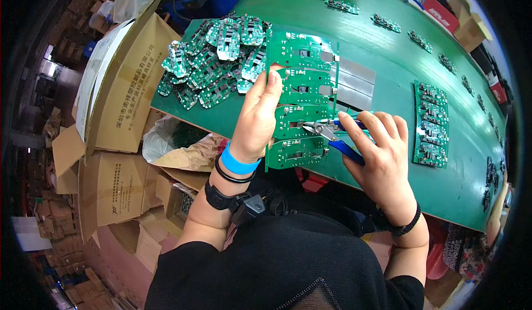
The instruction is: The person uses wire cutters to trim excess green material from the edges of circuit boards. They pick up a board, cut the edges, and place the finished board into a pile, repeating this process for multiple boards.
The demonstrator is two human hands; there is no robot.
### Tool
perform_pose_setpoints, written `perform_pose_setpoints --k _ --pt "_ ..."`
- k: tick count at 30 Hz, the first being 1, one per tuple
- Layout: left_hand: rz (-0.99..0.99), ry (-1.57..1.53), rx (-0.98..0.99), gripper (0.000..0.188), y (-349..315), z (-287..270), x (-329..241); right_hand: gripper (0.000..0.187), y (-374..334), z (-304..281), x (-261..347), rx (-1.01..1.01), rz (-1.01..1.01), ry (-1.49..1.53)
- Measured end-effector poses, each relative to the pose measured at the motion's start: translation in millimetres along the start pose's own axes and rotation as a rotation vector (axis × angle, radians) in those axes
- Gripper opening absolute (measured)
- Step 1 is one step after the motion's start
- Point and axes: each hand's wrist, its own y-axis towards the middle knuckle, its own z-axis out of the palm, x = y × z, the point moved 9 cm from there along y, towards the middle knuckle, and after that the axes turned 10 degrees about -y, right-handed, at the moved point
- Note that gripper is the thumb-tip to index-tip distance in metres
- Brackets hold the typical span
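My left hand grips the left edge of a green circuit board panel, made up of several joined boards in a column. The thumb lies on its face; the other fingers are mostly hidden behind it. In my right hand is a pair of cutting pliers with blue handles. Its metal jaws touch or hover just over the lower part of the panel, by the third board from the top; I cannot tell whether they grip anything. The panel is held up over the table's near edge.
A heap of small circuit boards covers the table's left end. Another board panel lies to the right on the green table. Small boards form a curved row along the far side. An open cardboard box stands at the left.
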Motion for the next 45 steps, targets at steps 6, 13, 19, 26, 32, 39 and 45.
perform_pose_setpoints --k 6,13,19,26,32,39,45 --pt "-0.007 0.005 0.019 0.041 0.6 -1.0 0.6 0.072 1.2 -3.3 -1.1 -0.007 0.001 0.024" --pt "-0.003 -0.002 -0.018 0.040 -0.5 -3.1 -2.1 0.073 1.6 -0.8 0.2 0.001 0.005 0.041" --pt "0.000 -0.033 0.012 0.040 -1.6 -0.1 -4.5 0.075 2.4 -1.0 3.1 -0.024 0.009 0.019" --pt "0.006 -0.042 0.000 0.040 -2.0 -0.6 -5.2 0.075 6.7 -5.7 6.1 -0.008 0.002 -0.012" --pt "0.007 -0.026 -0.005 0.040 -2.3 -2.9 -5.7 0.075 7.5 -5.5 6.6 0.005 0.004 0.000" --pt "0.026 0.013 -0.015 0.040 1.5 -8.3 -6.6 0.073 6.8 -2.3 5.8 -0.025 -0.005 -0.017" --pt "-0.032 -0.042 -0.013 0.041 2.4 -5.1 -5.2 0.067 7.3 -5.1 5.7 -0.089 -0.049 -0.052"
